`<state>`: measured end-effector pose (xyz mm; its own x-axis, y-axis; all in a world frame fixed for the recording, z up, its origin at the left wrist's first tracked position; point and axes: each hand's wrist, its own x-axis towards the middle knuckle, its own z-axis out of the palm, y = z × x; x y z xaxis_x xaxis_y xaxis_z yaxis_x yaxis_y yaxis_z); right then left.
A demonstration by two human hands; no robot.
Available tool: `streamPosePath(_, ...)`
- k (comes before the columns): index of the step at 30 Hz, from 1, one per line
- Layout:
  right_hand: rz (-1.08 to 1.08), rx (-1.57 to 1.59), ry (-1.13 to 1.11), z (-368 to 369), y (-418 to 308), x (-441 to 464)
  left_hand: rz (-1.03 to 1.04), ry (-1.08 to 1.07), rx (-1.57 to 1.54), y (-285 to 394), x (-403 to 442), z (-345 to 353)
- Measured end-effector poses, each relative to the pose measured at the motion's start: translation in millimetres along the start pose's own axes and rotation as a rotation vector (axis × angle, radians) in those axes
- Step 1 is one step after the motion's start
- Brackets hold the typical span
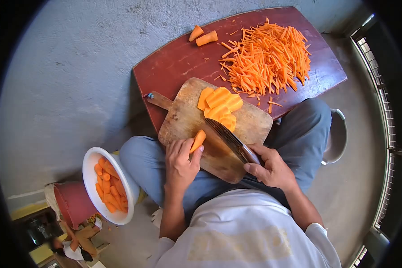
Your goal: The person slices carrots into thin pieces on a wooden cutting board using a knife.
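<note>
On the near left part of the wooden cutting board (178, 118), my left hand (182, 161) pinches a short carrot piece (198, 140) between thumb and fingers. My right hand (272, 167) is wrapped round the handle of a knife (230, 139), its dark blade pointing up and left over the board. The blade's tip is close to overlapping carrot slices (223, 105) on the board's upper middle. Behind the board, a large pile of carrot strips (268, 58) lies on the red table (174, 62).
Two carrot chunks (206, 38) lie at the table's back edge. A white bowl of carrots (89, 178) stands at the left, beside a red bucket (72, 203). A grey basin (337, 138) is at the right. Another person (78, 243) is at the lower left.
</note>
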<state>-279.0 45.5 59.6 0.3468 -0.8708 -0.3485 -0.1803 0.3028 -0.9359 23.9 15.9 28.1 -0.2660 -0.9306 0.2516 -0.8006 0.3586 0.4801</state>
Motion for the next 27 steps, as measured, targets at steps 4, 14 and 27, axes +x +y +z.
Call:
streamPosePath(4,-0.002,0.081,-0.065,1.6,8.1,2.2,-0.115,0.075,-0.092,10.3,2.3,5.3)
streamPosePath(14,-0.113,-0.223,-0.042,1.4,-6.9,5.8,-0.285,0.095,-0.357,-1.6,-5.3,17.1)
streamPosePath(27,-0.131,-0.349,-0.141,18.3,-25.2,13.8,-0.198,-0.002,-0.435,16.9,-11.8,16.5)
